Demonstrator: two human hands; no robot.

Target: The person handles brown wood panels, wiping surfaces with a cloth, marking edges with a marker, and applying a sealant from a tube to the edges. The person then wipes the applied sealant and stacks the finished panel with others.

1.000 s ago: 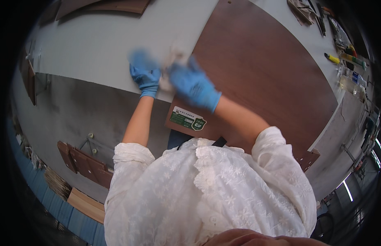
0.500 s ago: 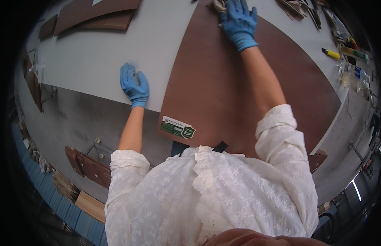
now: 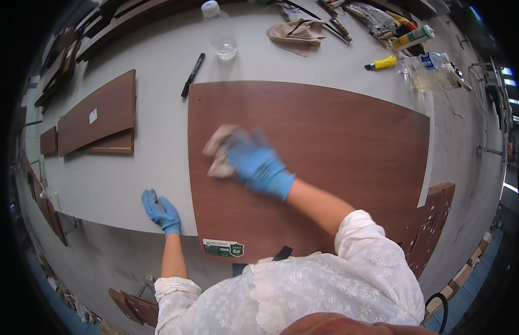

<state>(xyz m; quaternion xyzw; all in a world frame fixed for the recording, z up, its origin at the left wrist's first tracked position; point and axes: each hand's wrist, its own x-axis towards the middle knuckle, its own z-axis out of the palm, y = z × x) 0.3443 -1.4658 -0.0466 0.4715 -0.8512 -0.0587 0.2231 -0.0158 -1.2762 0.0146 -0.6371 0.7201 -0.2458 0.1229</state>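
A large brown wood-grain panel (image 3: 337, 151) lies flat on the white table, with a green-and-white label (image 3: 223, 248) at its near left corner. My right hand (image 3: 262, 167), in a blue glove and blurred by motion, presses a beige cloth (image 3: 219, 153) against the panel's left part. Left of the panel, my left hand (image 3: 161, 212), gloved in blue too, rests by the table's front edge. Its fingers are stretched out and nothing shows in them.
Beyond the panel are a black marker (image 3: 193, 75), a clear bottle (image 3: 221, 33), a crumpled rag (image 3: 297, 34) and a yellow utility knife (image 3: 381, 63). A sealant tube (image 3: 414, 38) and a bottle of pale liquid (image 3: 435, 80) stand farther right. Smaller brown boards (image 3: 97, 117) are stacked at left.
My right hand has swept the cloth from the panel's far end back toward its left middle. My left hand stays near the table's front edge. The view has shifted, showing more of the table's far side.
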